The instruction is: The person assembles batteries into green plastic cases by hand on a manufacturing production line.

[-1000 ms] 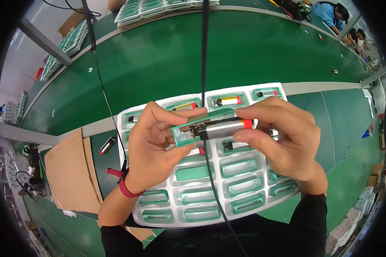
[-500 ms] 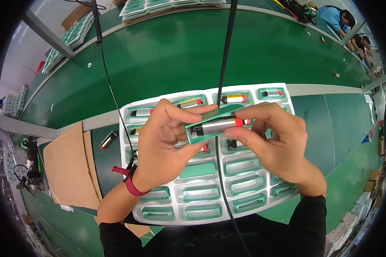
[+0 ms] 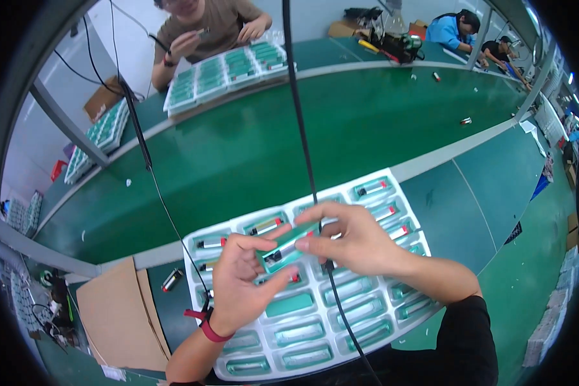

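Note:
Over the tray, my left hand [image 3: 244, 273] grips a small green box [image 3: 271, 267] at its left end, thumb below and fingers above. Inside the box lies a silver cylinder [image 3: 292, 249] with a black end at the left and red at the right. My right hand [image 3: 360, 241] closes on the box's right end, its thumb at the red part and its forefinger over the upper edge. The fingers partly hide the box. Beneath is a white moulded tray [image 3: 334, 341] of green boxes, several holding similar cylinders in the far rows.
A loose cylinder [image 3: 172, 280] lies left of the tray, beside brown cardboard [image 3: 116, 315]. Black cables [image 3: 300, 122] hang across the view. Beyond the green bench [image 3: 231, 151], a co-worker [image 3: 212, 29] handles a small part above another tray [image 3: 196, 106].
The view has tilted up, bringing the co-worker and far tray into sight. My hands and the box now sit lower in view, and my right hand has shifted left over the box.

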### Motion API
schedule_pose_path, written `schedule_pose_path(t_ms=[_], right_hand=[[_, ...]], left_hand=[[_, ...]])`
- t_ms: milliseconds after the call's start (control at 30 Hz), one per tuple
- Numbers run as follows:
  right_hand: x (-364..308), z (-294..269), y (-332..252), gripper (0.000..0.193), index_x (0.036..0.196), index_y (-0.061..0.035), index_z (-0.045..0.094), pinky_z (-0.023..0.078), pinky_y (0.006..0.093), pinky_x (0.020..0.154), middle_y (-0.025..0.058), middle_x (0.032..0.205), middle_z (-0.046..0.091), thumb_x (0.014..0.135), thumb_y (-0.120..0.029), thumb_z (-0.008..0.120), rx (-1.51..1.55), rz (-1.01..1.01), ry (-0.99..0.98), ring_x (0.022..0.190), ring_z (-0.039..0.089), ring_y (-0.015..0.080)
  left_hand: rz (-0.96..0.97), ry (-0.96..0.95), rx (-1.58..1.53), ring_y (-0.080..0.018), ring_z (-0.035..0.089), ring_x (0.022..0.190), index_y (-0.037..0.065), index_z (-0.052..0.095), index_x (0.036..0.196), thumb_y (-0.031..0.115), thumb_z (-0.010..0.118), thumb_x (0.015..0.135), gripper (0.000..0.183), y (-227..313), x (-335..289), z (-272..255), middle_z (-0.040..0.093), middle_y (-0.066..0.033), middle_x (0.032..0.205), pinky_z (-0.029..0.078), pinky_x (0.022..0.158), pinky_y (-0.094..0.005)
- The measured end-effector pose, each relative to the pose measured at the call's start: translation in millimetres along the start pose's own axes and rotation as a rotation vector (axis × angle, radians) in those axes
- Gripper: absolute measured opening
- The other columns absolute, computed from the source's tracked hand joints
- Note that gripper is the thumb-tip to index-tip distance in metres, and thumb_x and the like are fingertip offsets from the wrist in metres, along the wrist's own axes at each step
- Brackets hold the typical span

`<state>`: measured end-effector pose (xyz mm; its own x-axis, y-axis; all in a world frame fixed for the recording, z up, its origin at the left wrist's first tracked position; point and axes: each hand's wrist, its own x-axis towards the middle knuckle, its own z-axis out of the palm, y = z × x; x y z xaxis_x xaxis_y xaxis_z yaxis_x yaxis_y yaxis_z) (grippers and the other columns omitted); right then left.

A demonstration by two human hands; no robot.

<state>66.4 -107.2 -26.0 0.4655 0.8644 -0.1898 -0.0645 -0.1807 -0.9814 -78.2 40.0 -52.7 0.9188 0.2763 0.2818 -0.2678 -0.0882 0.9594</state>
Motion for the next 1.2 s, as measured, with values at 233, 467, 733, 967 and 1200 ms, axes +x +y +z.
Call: schedule_pose_path(t_ms=[233, 467, 733, 967, 1200], right_hand=[[-8, -2, 16, 0.028, 0.110, -0.0065, 0.059, 0.050, 0.0267, 0.063, 0.0052, 0.087, 0.052, 0.085, -0.014, 0.069, -0.325, -0.425, 0.067, 0.078, 0.056, 0.0135], [-6, 0, 3, 0.028, 0.104, 0.0003, 0.059, 0.045, 0.0399, 0.060, 0.0154, 0.073, 0.060, 0.083, -0.016, 0.067, -0.400, -0.424, -0.029, 0.065, 0.060, 0.0270], [-10, -4, 10, 0.022, 0.094, 0.0063, 0.056, 0.045, 0.0441, 0.063, 0.0176, 0.066, 0.060, 0.080, -0.008, 0.064, -0.464, -0.475, 0.031, 0.071, 0.061, 0.0363], [-13, -14, 8, 0.023, 0.086, 0.0066, 0.053, 0.048, 0.0444, 0.060, 0.0195, 0.075, 0.058, 0.082, -0.013, 0.065, -0.855, -0.672, -0.187, 0.066, 0.061, 0.0380], [-6, -1, 30, 0.023, 0.084, 0.0044, 0.050, 0.048, 0.0442, 0.052, 0.0178, 0.075, 0.055, 0.080, -0.012, 0.066, -0.897, -0.747, -0.099, 0.061, 0.060, 0.0367]], left_hand=[[-0.183, 0.034, 0.019, -0.0056, 0.057, 0.076, -0.002, 0.059, 0.116, 0.004, 0.061, 0.090, 0.026, 0, -3, 5, 0.066, -0.0076, 0.101, 0.047, 0.063, -0.0186], [-0.055, 0.077, 0.254, -0.0147, 0.060, 0.089, -0.006, 0.061, 0.112, 0.002, 0.058, 0.088, 0.026, 16, -3, 2, 0.066, -0.0109, 0.100, 0.048, 0.078, -0.0273], [-0.093, 0.019, 0.297, -0.0151, 0.062, 0.085, -0.006, 0.060, 0.114, 0.000, 0.062, 0.085, 0.030, -6, -3, -5, 0.064, -0.0108, 0.095, 0.050, 0.074, -0.0256], [-0.232, -0.094, 0.416, -0.0160, 0.065, 0.082, -0.009, 0.058, 0.115, -0.002, 0.062, 0.084, 0.031, 16, -5, -9, 0.064, -0.0130, 0.095, 0.059, 0.066, -0.0289], [-0.053, -0.027, 0.785, -0.0166, 0.065, 0.080, -0.006, 0.054, 0.122, -0.007, 0.057, 0.084, 0.038, 27, -18, 11, 0.062, -0.0172, 0.104, 0.057, 0.064, -0.0270]])
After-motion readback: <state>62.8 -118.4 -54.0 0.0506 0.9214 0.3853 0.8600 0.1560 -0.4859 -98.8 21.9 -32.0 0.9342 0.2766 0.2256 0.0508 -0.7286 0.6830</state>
